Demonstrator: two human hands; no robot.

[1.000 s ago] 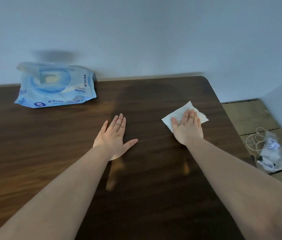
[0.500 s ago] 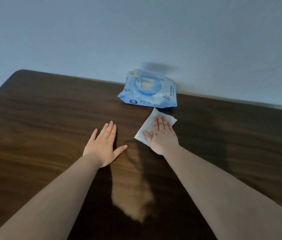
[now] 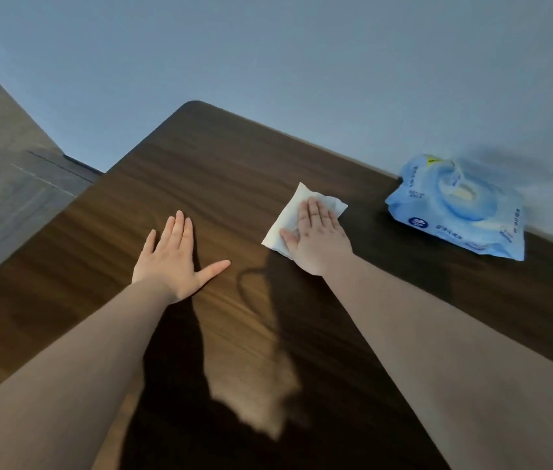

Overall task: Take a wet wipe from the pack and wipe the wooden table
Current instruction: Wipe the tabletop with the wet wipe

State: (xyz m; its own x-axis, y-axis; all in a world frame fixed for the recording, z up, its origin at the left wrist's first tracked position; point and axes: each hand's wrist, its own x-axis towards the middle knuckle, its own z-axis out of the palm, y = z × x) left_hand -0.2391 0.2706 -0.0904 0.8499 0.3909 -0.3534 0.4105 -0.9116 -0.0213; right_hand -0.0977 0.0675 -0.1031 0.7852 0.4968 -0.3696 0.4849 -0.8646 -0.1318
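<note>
A white wet wipe [image 3: 291, 215] lies flat on the dark wooden table [image 3: 220, 164]. My right hand [image 3: 317, 237] presses down on the wipe with its fingers straight, covering the wipe's near right part. My left hand [image 3: 175, 256] rests palm down on the bare wood to the left of the wipe, fingers together and thumb spread, holding nothing. The blue wipe pack [image 3: 458, 208] lies against the wall at the table's far right, its flap up.
A pale wall [image 3: 302, 62] runs along the table's far edge. The table's rounded far left corner [image 3: 195, 104] is in view. Grey wood-look flooring [image 3: 7, 184] lies beyond the table's left edge.
My right hand has slid the wipe leftward across the table, away from the pack. The view has swung left too, so the pack now sits at the right. My left hand stays flat.
</note>
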